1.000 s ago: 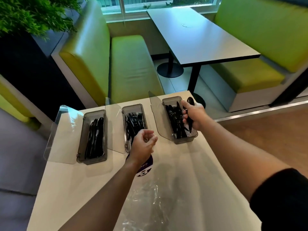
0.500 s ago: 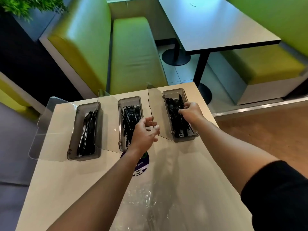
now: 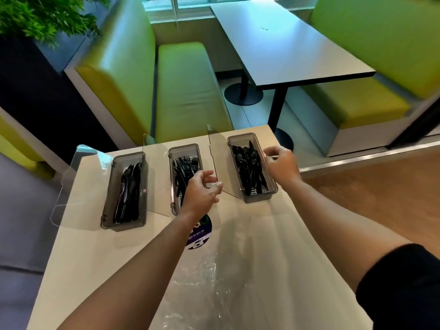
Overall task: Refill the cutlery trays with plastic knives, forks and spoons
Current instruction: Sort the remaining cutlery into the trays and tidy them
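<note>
Three grey trays stand in a row on the beige counter (image 3: pixel 78 253), each with its clear lid raised. The left tray (image 3: pixel 108 210) holds black knives (image 3: pixel 127 194). In the middle tray (image 3: pixel 172 186) lie black forks (image 3: pixel 184 166), and the right tray (image 3: pixel 271 189) holds black spoons (image 3: pixel 248 167). My left hand (image 3: pixel 202 191) is over the near end of the fork tray and pinches the near edge of the right tray's lid (image 3: pixel 217 160). My right hand (image 3: pixel 281 165) hovers at the spoon tray's right rim with loosely bent fingers and holds nothing.
A crumpled clear plastic bag (image 3: pixel 202 294) lies on the counter near me, beside a round purple sticker (image 3: pixel 202 236). Beyond the counter are green booth seats (image 3: pixel 185 91) and a dark table (image 3: pixel 285 44). The counter's right edge drops to a wooden floor (image 3: pixel 381 198).
My right hand lowered the spoons it held into the right tray, let them go and drew back to the rim. My left hand moved right to the lid's edge.
</note>
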Tool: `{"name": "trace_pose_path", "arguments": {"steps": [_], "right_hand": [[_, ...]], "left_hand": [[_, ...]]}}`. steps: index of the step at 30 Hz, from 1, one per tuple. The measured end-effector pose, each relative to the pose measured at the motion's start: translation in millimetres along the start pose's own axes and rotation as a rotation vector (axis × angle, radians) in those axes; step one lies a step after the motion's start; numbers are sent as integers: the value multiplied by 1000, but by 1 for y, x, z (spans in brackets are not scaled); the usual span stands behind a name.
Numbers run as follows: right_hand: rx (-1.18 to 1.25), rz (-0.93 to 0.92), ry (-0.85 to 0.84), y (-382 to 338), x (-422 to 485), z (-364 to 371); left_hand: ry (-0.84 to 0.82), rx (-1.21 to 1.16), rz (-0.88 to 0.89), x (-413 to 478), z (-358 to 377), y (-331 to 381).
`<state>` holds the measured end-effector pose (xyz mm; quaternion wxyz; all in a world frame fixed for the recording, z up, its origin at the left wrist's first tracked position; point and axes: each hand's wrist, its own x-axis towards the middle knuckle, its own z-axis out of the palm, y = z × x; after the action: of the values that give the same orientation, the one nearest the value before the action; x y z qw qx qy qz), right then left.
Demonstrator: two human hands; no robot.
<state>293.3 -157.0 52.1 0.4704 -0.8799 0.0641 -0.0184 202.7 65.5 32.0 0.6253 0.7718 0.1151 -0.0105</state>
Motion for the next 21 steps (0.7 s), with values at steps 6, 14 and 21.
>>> {"name": "trace_pose_path", "arguments": {"steps": [6, 14, 21], "right_hand": [[-153, 95, -212, 37, -19, -8], [-74, 88, -309, 54, -31, -6], [-27, 76, -349, 71, -23, -10]], "left_hand": [[-2, 35, 56, -2, 6, 0], [55, -12, 128, -1, 16, -3], [33, 7, 223, 0, 48, 2]]}}
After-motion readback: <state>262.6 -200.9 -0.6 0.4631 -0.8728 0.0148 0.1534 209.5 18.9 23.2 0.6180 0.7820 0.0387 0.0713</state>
